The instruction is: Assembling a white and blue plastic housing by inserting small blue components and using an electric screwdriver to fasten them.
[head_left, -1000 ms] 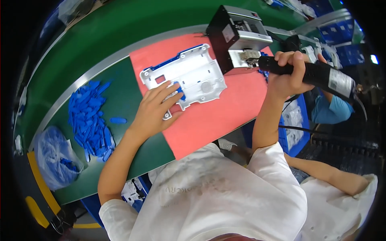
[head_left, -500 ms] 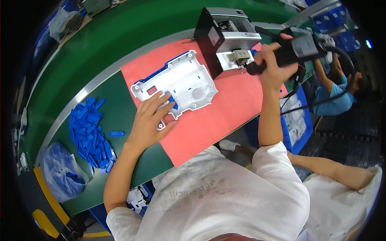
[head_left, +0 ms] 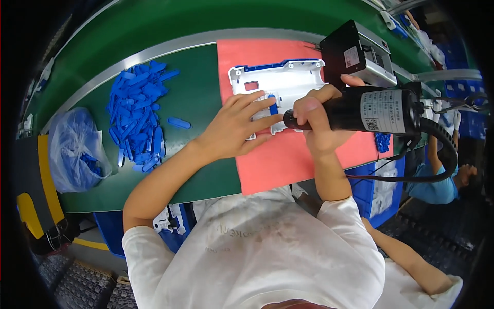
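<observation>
A white plastic housing half (head_left: 301,77) with a blue edge strip lies inside-up on the pink mat. Over its near left part rests my left hand (head_left: 231,126), fingers spread, the tips beside a small blue strip (head_left: 272,104) set in the housing. My right hand (head_left: 321,116) is wrapped round a black electric screwdriver (head_left: 345,108), held almost level with its cable trailing off to the right. The screwdriver's nose is over the housing, near my left fingertips; whether the tip touches anything is hidden.
Loose blue strips (head_left: 136,110) are heaped on the green table at left, with a single strip (head_left: 179,123) apart. Beyond them sits a clear bag (head_left: 77,149). A black-and-silver machine (head_left: 355,54) stands at the back right. Small blue parts (head_left: 382,142) lie on the mat's right edge; co-workers are at right.
My right hand has brought the screwdriver from the machine leftward to the housing, beside the blue strip. My left hand stays on the housing. The whole view has turned and shifted.
</observation>
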Demonstrator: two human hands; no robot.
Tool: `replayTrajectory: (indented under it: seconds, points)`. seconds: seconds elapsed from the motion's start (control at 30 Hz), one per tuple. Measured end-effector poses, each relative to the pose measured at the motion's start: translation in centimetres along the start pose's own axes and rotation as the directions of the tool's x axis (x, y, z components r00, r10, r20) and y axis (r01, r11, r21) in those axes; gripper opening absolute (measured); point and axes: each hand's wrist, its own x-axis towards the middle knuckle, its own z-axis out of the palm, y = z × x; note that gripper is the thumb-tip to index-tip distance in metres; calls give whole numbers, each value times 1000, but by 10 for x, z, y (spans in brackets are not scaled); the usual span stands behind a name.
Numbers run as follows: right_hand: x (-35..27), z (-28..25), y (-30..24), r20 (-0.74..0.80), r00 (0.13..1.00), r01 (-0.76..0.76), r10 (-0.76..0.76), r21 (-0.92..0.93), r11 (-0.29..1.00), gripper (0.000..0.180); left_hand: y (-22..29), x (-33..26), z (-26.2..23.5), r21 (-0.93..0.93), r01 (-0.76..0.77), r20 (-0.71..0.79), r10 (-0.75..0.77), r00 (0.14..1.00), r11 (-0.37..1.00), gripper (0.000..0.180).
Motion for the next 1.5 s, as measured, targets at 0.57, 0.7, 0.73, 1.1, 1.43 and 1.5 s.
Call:
replayTrajectory:
  seconds: [0.57,0.7,0.73,1.1,1.43,1.5]
  points:
    - [-12,-6,18,125,989,95,-78,-136,986,57,2,-2,3,-28,3,-49,-5,999,1000,35]
    - [-22,-14,11,233,972,54,-3,-211,976,54,-1,-2,4,-44,9,-38,-11,999,999,35]
    - [-20,-13,10,236,972,49,2,-208,977,54,-1,-4,4,-47,12,-43,-14,999,999,35]
    - [-24,-12,7,303,952,78,-51,-78,994,47,0,0,4,-33,21,-47,-23,999,999,34]
    - [5,-45,-67,-58,980,195,-192,499,845,52,6,5,-5,-111,50,-157,-68,985,993,27]
    - [2,-59,-74,-48,970,219,-238,592,776,53,8,14,-21,-409,191,-136,-267,954,892,24]
